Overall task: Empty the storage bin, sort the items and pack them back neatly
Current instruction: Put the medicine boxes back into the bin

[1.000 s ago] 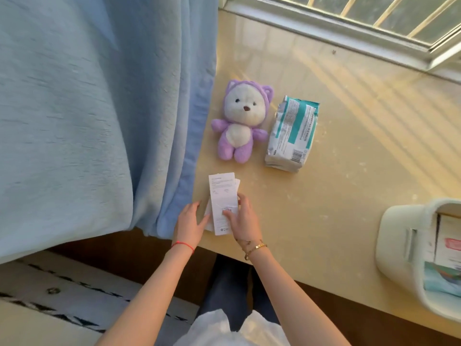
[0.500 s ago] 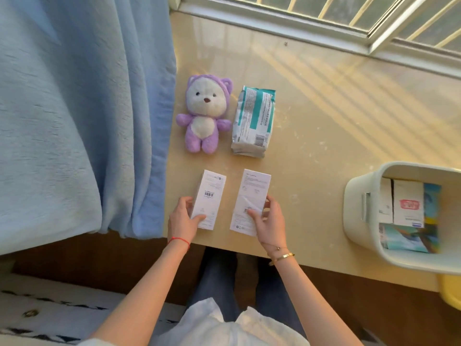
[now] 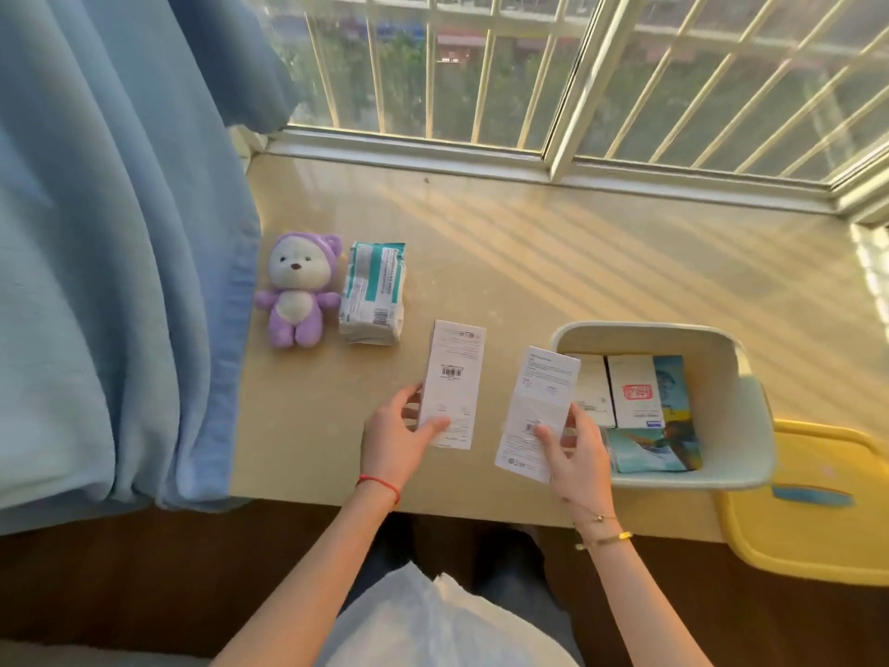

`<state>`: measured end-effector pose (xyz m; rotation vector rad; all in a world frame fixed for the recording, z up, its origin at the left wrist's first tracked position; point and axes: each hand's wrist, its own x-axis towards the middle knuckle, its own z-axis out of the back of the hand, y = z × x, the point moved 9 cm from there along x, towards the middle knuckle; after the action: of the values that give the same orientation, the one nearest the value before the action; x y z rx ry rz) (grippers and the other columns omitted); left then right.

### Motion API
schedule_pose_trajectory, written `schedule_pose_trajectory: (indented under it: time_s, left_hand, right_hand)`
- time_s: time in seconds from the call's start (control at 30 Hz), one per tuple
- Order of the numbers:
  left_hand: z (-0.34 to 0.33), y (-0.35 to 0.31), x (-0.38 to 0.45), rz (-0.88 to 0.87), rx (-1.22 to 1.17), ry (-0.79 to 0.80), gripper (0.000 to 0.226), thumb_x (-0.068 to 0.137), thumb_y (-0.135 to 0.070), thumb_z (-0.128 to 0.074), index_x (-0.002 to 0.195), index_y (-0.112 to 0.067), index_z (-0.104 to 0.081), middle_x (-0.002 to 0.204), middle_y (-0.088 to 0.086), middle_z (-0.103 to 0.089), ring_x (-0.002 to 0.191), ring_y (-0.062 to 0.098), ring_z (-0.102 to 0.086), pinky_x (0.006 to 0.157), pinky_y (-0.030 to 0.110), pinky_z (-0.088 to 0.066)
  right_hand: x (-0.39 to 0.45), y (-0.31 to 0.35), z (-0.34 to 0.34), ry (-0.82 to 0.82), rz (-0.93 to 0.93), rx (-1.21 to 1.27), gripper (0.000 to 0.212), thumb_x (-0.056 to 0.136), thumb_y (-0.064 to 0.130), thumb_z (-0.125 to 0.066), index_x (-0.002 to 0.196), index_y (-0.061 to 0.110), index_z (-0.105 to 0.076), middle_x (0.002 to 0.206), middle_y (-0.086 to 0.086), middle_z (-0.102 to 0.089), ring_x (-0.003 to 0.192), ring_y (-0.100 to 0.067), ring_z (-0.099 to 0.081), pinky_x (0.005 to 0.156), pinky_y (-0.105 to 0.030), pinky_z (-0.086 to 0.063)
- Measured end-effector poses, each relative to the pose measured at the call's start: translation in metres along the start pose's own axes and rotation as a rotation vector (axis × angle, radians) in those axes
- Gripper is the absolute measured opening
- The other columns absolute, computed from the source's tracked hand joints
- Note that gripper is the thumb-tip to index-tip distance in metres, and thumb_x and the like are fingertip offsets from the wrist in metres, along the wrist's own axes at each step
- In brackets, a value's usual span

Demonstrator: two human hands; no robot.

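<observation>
View from the head camera over a pale yellow worktop [image 3: 553,262] set against a barred window [image 3: 529,74], sunlight striping the surface. The left hand [image 3: 397,438] holds the left white box [image 3: 452,385] at its near end, thumb on the top face and fingers curled under the left edge; the box lies flat on the worktop, long axis running away from the person, barcode panel upward. The right hand [image 3: 572,450] pinches the right white box [image 3: 536,416] near its lower end, thumb on the printed face and fingers behind; this box is tilted, its far end leaning slightly right and overlapping the rim of the storage bin [image 3: 741,377], long axis likewise running away from the person. The cream bin stands just right of the boxes at the worktop's near edge and contains further white cartons [image 3: 630,392] and teal-printed packets [image 3: 654,450]. A yellow lid [image 3: 808,527] lies partly beneath the bin, overhanging the edge. Far left stand a purple plush bear [image 3: 297,291], face up with its head away from the person, and, just beside it, a teal-and-white soft pack [image 3: 373,293] lying lengthwise. A blue curtain [image 3: 120,233] hangs at left
</observation>
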<state>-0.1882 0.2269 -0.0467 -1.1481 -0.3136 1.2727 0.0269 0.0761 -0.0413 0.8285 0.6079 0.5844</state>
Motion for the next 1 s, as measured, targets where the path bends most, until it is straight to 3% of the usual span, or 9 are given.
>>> schedule_pose_trajectory:
  time_s: [0.13,0.27,0.33,0.47,0.6,0.73,0.83,1.0]
  left_hand:
    - [-0.076,-0.061,-0.015,-0.048,-0.025,0.035,0.063,0.076,-0.033,-0.076,0.132,-0.026,-0.050,0.104,-0.011,-0.067,0.083,-0.004,-0.061,0.062,0.009,-0.050]
    - [-0.150,-0.093,-0.015,-0.051,-0.003,0.048,0.061,0.074,-0.032,-0.078,0.130,-0.027,-0.053,0.104,-0.012,-0.068,0.086,-0.001,-0.062,0.071,0.015,-0.053]
    - [-0.184,-0.098,-0.010,-0.039,0.016,0.050,0.061,0.072,-0.033,-0.078,0.128,-0.027,-0.054,0.106,-0.010,-0.068,0.089,0.003,-0.063,0.078,0.026,-0.057]
    - [-0.240,-0.093,0.006,-0.009,0.086,0.050,0.061,0.069,-0.033,-0.079,0.125,-0.024,-0.058,0.112,-0.007,-0.067,0.098,0.009,-0.063,0.087,0.034,-0.054]
    - [-0.275,-0.072,0.019,0.077,0.163,0.047,0.053,0.069,-0.031,-0.080,0.118,-0.018,-0.063,0.109,0.000,-0.069,0.096,0.015,-0.063,0.087,0.034,-0.053]
    - [-0.291,-0.049,0.028,0.150,0.251,0.022,0.041,0.072,-0.033,-0.077,0.108,-0.018,-0.065,0.105,0.002,-0.069,0.094,0.020,-0.064,0.082,0.033,-0.052]
    - [-0.298,-0.040,0.033,0.174,0.335,0.029,0.043,0.077,-0.031,-0.073,0.113,-0.013,-0.061,0.110,0.007,-0.065,0.099,0.026,-0.061,0.085,0.038,-0.052]
    - [-0.300,-0.039,0.036,0.171,0.387,0.068,0.041,0.080,-0.033,-0.071,0.113,-0.011,-0.059,0.112,0.010,-0.063,0.098,0.027,-0.061,0.084,0.039,-0.053]
  right_hand:
    - [0.020,-0.039,0.085,-0.030,-0.022,-0.045,0.047,0.087,0.032,-0.060,0.130,0.021,-0.043,0.118,0.004,-0.051,0.100,-0.009,-0.058,0.061,-0.013,-0.050]
    - [0.061,-0.082,0.155,-0.075,-0.046,-0.133,0.054,0.086,0.033,-0.063,0.132,0.012,-0.045,0.119,-0.008,-0.056,0.104,-0.017,-0.054,0.084,-0.032,-0.051]
    - [0.083,-0.097,0.170,-0.044,-0.045,-0.177,0.052,0.086,0.031,-0.063,0.131,0.011,-0.046,0.120,-0.011,-0.055,0.103,-0.013,-0.049,0.090,-0.031,-0.044]
    - [0.121,-0.120,0.169,0.053,-0.037,-0.236,0.051,0.088,0.029,-0.062,0.133,0.012,-0.045,0.122,-0.010,-0.051,0.100,-0.012,-0.047,0.090,-0.028,-0.040]
    - [0.148,-0.145,0.147,0.160,-0.062,-0.320,0.054,0.089,0.031,-0.061,0.135,0.009,-0.043,0.126,-0.013,-0.048,0.110,-0.026,-0.053,0.088,-0.030,-0.040]
    - [0.162,-0.167,0.127,0.207,-0.062,-0.397,0.053,0.089,0.033,-0.060,0.131,0.007,-0.043,0.130,-0.015,-0.045,0.106,-0.031,-0.056,0.083,-0.033,-0.044]
    - [0.163,-0.176,0.117,0.235,-0.055,-0.468,0.049,0.090,0.035,-0.058,0.127,0.006,-0.043,0.133,-0.017,-0.040,0.099,-0.033,-0.059,0.077,-0.034,-0.047]
    - [0.164,-0.179,0.115,0.245,-0.031,-0.550,0.050,0.092,0.039,-0.053,0.127,0.005,-0.043,0.132,-0.018,-0.042,0.108,-0.033,-0.053,0.084,-0.036,-0.046]
